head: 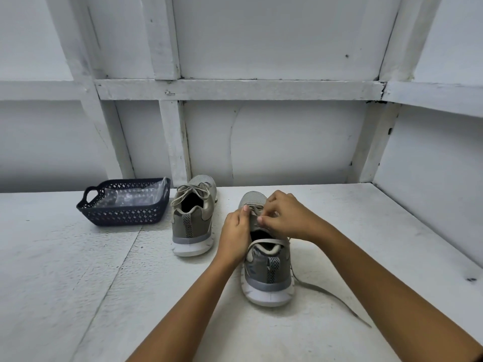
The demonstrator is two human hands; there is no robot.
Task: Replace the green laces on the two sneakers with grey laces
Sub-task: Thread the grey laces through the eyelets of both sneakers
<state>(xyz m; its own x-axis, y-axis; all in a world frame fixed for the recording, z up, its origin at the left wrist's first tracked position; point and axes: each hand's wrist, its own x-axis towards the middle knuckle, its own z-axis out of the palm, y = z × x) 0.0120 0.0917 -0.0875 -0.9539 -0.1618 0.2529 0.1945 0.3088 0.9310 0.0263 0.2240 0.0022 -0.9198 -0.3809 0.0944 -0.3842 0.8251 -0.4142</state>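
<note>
Right hand [290, 218] pinches lace [257, 210] atop near sneaker [266, 257] | left hand [235, 231] pinches same lace beside it | loose lace end [337, 300] trails right | far-left sneaker [193, 218] laced, beside basket [122, 212]

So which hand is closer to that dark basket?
Left. The left hand works at the near shoe, on the side facing the basket. The right hand sits on the shoe's far side, farther away.
</note>
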